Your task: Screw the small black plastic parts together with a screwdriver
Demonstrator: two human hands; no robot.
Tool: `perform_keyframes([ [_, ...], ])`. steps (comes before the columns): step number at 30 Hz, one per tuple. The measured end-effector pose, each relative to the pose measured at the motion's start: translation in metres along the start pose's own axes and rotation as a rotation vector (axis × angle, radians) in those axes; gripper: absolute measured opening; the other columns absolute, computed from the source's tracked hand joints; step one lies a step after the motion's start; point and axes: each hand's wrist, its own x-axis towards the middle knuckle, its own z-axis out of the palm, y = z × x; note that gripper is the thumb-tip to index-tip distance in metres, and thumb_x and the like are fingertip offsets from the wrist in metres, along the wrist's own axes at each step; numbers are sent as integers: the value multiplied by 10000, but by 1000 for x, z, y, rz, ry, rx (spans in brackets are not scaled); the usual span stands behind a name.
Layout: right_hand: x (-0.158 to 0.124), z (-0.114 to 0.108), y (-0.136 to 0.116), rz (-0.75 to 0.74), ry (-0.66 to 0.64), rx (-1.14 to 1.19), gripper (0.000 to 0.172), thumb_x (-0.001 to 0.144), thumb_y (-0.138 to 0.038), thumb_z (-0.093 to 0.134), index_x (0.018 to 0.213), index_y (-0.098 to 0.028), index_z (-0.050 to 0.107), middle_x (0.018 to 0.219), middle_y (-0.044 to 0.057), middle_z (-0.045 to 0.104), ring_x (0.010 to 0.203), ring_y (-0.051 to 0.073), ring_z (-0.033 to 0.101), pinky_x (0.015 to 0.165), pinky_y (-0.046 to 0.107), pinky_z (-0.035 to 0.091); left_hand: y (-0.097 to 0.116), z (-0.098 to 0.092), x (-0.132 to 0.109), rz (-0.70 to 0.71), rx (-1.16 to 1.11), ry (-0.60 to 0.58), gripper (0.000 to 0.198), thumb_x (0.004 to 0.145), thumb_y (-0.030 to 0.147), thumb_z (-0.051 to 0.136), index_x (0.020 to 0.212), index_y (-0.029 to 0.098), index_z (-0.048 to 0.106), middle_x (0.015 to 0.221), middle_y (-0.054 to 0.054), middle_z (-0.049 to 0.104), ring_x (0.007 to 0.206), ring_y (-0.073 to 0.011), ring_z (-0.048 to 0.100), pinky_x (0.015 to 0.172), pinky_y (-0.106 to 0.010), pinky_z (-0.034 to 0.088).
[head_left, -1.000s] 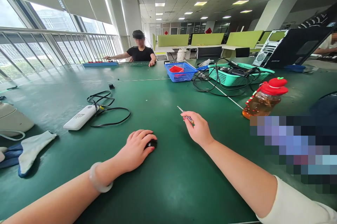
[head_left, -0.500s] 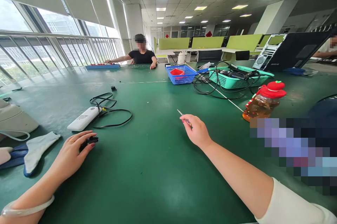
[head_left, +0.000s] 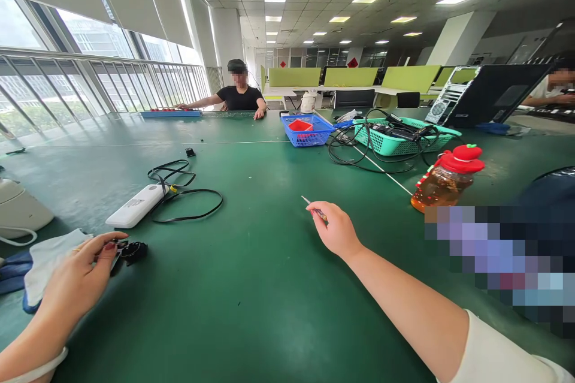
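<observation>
My left hand is at the left, thumb and forefinger closed on a small black object that rests at or just above the green table. Its exact kind is unclear. A blue and white glove lies partly behind this hand, with a white power bank and its black cable just beyond. Toward the middle, my right hand is closed around a slim, pointed metal tool. Its tip points away and to the left; my fingers cover most of the handle.
A blue basket and a green basket heaped with black cables stand farther back. At the right are a red-lidded bottle and a large black panel. One person sits across the table; another is far right.
My left hand has moved left and slightly toward me with the black object, now in front of the glove. My right hand has barely moved and still holds the pointed tool.
</observation>
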Motion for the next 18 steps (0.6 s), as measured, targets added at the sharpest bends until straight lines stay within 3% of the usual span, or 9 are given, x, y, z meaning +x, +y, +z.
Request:
perform_keyframes([
  [6, 0, 0, 0, 2, -16, 1, 202, 903, -179, 460, 922, -247, 650, 847, 28, 727, 672, 180, 637, 668, 323, 540, 8, -5, 1, -109, 63, -129, 470, 908, 517, 302, 1118, 246, 624, 832, -24, 704, 737, -225, 632, 590, -279, 458],
  [12, 0, 0, -1, -3, -40, 0, 209, 895, -159, 463, 909, -247, 651, 832, 25, 723, 681, 182, 641, 654, 314, 534, 16, -2, 2, -73, 83, -236, 483, 910, 550, 323, 1097, 222, 625, 892, -46, 703, 822, -240, 651, 682, -297, 475],
  [18, 0, 0, -2, -16, -29, 3, 204, 893, -152, 465, 903, -240, 649, 816, 23, 722, 661, 177, 630, 638, 305, 527, 18, -2, 0, -63, 152, -244, 545, 892, 619, 349, 1146, 261, 672, 967, -61, 691, 864, -259, 656, 720, -332, 499],
])
